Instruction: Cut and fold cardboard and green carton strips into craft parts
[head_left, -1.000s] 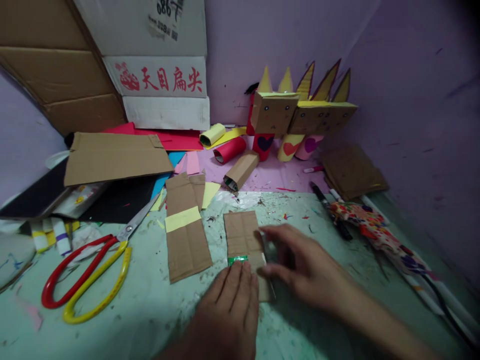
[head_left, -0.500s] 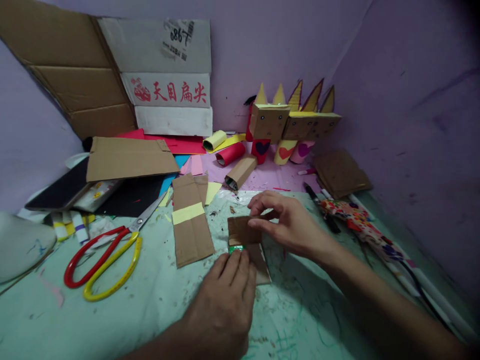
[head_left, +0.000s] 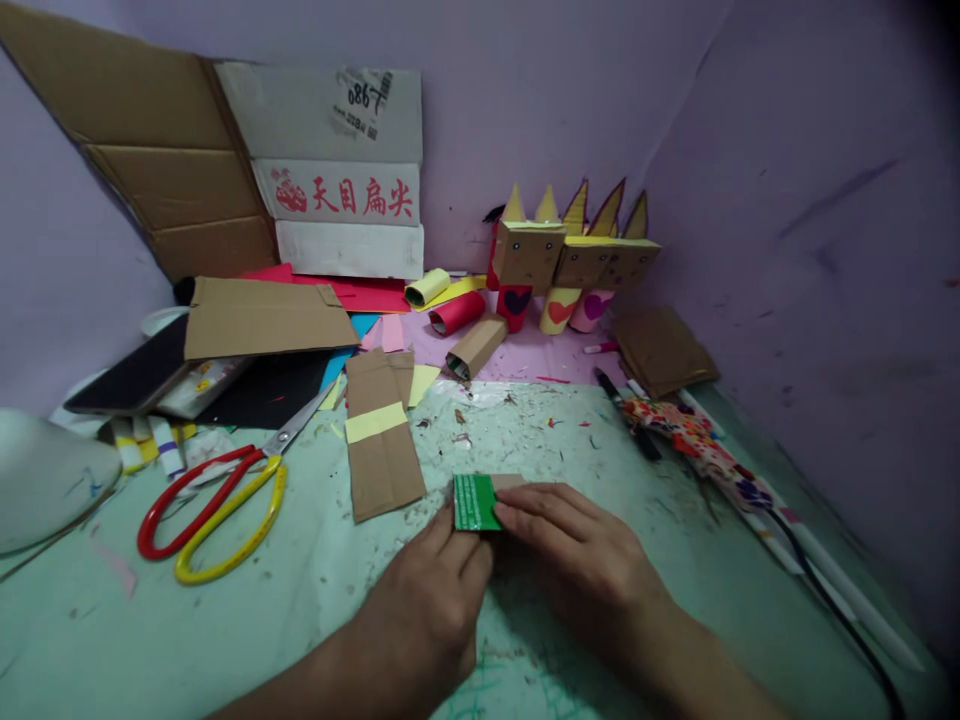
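Cardboard (head_left: 474, 503) — partly hidden, right hand (head_left: 589, 545) across

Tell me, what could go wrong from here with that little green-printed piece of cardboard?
The cardboard piece could slip or crease crookedly if the left hand and right hand press on it unevenly. The scissors might get nudged, as they lie loose on the table on the left hand's side.

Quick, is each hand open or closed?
Left hand: touching the green-printed cardboard; grip can't be told.
Right hand: fingers on the same cardboard; grip can't be told.
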